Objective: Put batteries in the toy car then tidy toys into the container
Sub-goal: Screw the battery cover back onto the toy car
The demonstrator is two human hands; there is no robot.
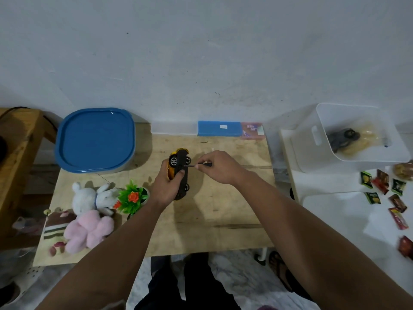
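Two tables sit side by side in my view. I see the big wooden table [223,220] in the middle and a white table [335,209] to the right of it.

On the far left corner of the wooden table sits a big container with a blue lid [95,139]. On the white table, a white bin [335,121] is tipped on its side, and I can see a dark toy car [342,137] inside it. A flat blue box [219,128] lies at the back edge of the wooden table, by the wall.

Near the left edge of the wooden table a white bunny [91,196] lies just above a pink plush toy [89,231], and the two are touching. A toy cake slice [57,224] sits just left of the pink one. A small fake plant [133,196] with a red flower stands right beside the bunny.

My left hand [166,186] grips the yellow toy car [178,173] around its body. It holds the car up over the middle of the table, tipped so the black underside faces right. My right hand [218,167] pinches a small screwdriver [200,164], and its tip touches the bottom of the car.

Little snack packets [380,189] are spread out on the white table, well apart from the car.
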